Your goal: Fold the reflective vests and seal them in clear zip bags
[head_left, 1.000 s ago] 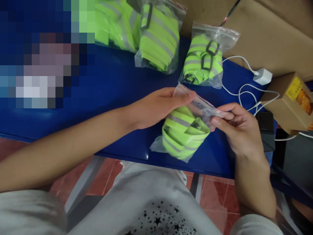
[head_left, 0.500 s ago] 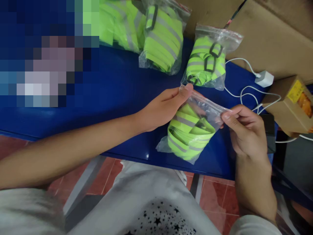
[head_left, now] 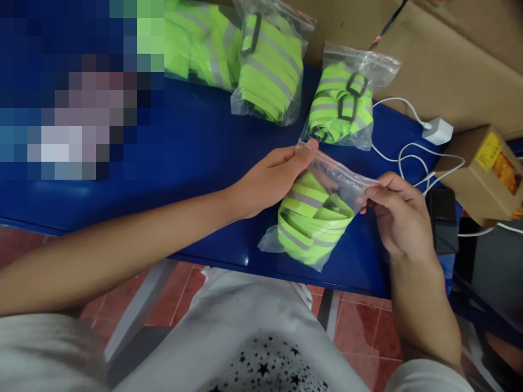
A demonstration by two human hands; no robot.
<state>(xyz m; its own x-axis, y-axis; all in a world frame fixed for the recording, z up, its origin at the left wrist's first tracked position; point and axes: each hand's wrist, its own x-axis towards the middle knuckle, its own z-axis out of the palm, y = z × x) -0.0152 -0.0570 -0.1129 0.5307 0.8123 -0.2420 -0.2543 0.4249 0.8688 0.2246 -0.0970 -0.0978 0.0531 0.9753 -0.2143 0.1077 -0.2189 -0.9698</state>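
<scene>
A clear zip-lock bag (head_left: 347,188) lies tilted near the front edge of the blue table. Inside it is a rolled neon-yellow reflective strap (head_left: 314,223) with grey stripes. My left hand (head_left: 281,174) pinches the bag's top left corner, thumb on top and the other fingers partly hidden behind the plastic. At the opposite end of the zip strip, my right hand (head_left: 398,212) grips the top right corner between thumb and fingers. The bag's mouth is stretched between both hands; whether the zip is sealed I cannot tell.
Behind my hands stand bagged neon straps (head_left: 341,103) with black buckles, and another bag (head_left: 269,71) farther left. On the right are a white charger (head_left: 438,131) with a looped cable, a black phone (head_left: 444,220) and a cardboard box (head_left: 469,174). The upper left is pixelated.
My right hand has shifted slightly left with its corner of the bag, leaving more of the phone showing. Both hands keep their hold.
</scene>
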